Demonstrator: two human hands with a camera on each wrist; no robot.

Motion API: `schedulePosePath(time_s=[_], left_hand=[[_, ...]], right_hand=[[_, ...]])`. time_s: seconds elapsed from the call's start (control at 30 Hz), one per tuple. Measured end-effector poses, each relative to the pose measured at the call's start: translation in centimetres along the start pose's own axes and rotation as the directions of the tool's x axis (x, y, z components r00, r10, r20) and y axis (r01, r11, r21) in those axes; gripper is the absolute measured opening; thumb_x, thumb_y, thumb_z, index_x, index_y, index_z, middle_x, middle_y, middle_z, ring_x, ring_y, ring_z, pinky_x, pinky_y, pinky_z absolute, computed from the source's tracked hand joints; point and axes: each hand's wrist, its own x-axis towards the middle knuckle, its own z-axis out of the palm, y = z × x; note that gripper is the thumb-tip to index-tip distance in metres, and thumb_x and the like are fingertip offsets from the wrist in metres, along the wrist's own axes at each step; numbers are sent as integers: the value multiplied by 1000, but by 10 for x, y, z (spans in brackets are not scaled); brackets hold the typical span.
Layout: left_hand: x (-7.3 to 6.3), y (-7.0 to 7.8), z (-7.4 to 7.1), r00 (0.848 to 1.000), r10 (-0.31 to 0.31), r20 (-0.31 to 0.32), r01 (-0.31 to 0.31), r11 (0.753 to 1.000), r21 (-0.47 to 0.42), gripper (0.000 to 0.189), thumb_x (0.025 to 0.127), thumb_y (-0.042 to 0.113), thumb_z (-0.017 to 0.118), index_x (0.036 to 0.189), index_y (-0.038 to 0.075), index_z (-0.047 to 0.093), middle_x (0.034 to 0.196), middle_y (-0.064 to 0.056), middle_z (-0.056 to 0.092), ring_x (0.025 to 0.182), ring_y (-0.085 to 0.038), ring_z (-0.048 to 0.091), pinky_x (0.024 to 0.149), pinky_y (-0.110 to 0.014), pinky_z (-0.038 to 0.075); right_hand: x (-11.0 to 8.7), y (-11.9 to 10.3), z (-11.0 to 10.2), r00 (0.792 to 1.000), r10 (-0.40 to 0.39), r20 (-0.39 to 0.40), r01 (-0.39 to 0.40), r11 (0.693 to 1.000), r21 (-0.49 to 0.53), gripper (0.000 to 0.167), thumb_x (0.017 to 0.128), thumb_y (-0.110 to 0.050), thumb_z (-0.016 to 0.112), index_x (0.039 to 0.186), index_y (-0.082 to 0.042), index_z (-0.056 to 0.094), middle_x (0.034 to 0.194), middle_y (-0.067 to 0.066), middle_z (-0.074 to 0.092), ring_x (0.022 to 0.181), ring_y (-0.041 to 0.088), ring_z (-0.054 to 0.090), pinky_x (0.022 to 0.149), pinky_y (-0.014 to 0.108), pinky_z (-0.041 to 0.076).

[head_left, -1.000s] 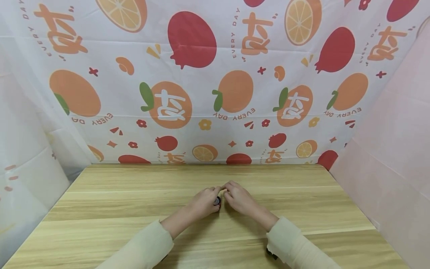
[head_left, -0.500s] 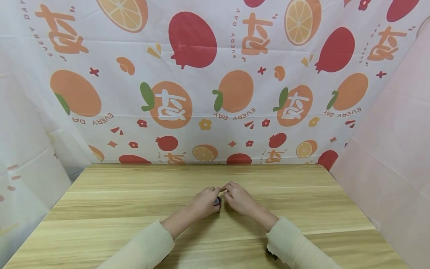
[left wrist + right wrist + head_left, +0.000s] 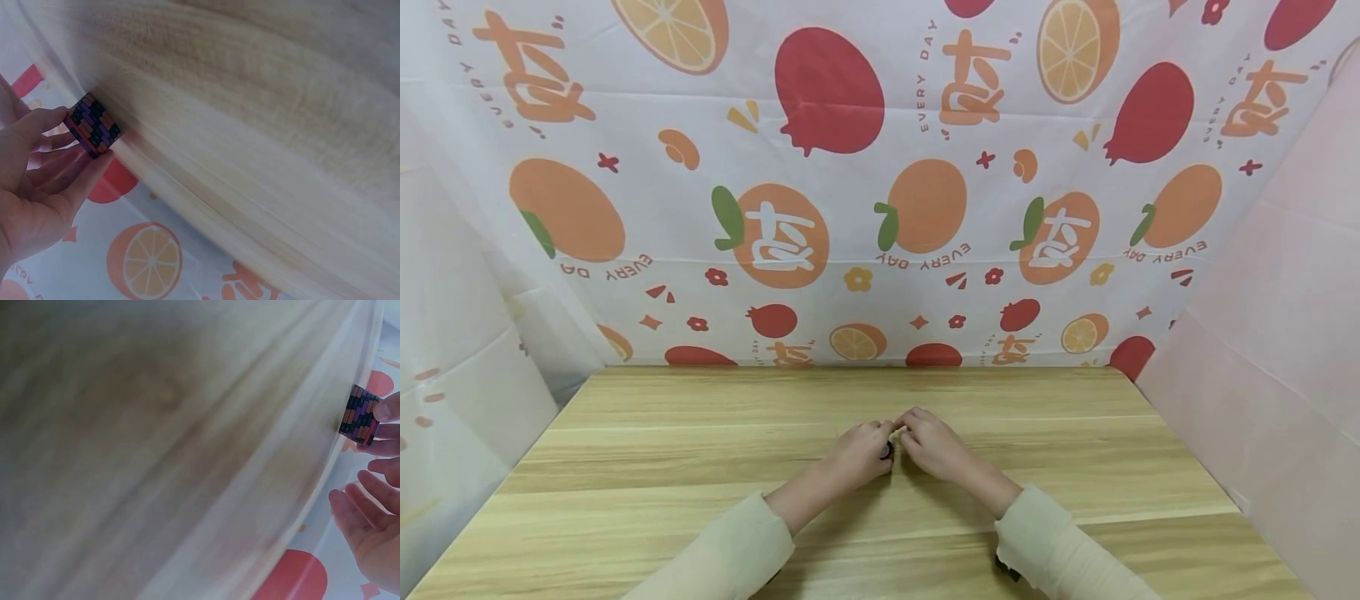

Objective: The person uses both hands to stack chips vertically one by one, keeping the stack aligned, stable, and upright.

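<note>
Near the middle of the table, my left hand [image 3: 856, 452] holds a small dark block-like thing [image 3: 886, 451]. In the left wrist view, the thumb and fingers pinch this patterned piece [image 3: 92, 126] by its edges. Its side carries a brick-like pattern in black, purple and orange, and the head view shows a round grey spot on its end. My right hand [image 3: 936, 443] is just to the right, its forefinger reaching the left fingertips. In the right wrist view, the right hand [image 3: 374, 540] has relaxed fingers below the patterned piece [image 3: 360, 417] and grips nothing.
The wood-grain table [image 3: 715, 400] extends around both hands. A white curtain printed with fruit [image 3: 850, 308] hangs behind its far edge, and plain pale curtains [image 3: 1262, 350] flank the sides. A small black item [image 3: 1006, 568] shows under the right cuff.
The left hand and the patterned piece have shifted very slightly toward the person and to the right. The right hand stays nearly still.
</note>
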Motion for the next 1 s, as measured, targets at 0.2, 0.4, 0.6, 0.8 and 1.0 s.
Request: schedulePosePath(time_s=[0.2,0.4,0.6,0.8,1.0], left_hand=[[0,0,0,1000,4,-2,-4,1000,-3,33,74,5,71,103,-7,59,74,-12,57,60,-15,51,54,-28,45],[-1,0,0,1000,18,-5,-18,1000,-4,33,75,4,71,103,-8,59,72,-12,56,56,-13,45,51,-25,42],[-2,-1,1,1000,7,2,-7,1000,3,33,75,6,71,103,-7,59,74,-11,57,60,-16,50,54,-27,44],[-4,-2,2,998,-44,54,44,999,2,44,73,16,72,109,-5,57,84,-12,58,74,-23,57,62,-30,48],[-11,-14,0,994,-95,49,97,995,-23,57,73,31,74,111,-7,56,96,-19,59,87,-32,57,71,-39,49]], right_hand=[[0,0,1,1000,-8,-2,8,1000,-8,22,92,-10,45,105,-3,63,103,4,58,96,16,54,81,32,45],[-1,2,2,1000,-12,3,12,1000,-7,22,92,-9,46,105,-4,62,104,4,58,97,17,54,81,32,45],[-1,2,3,1000,-5,3,5,1000,-6,22,92,-9,46,105,-4,63,104,4,58,96,17,54,81,33,45],[-1,2,3,1000,-3,-3,3,1000,-17,22,91,-10,47,105,-4,63,103,4,59,94,16,55,81,32,45],[-2,3,0,1000,4,-7,-4,1000,-3,22,89,-10,49,103,-4,64,102,4,59,92,17,55,81,33,46]])
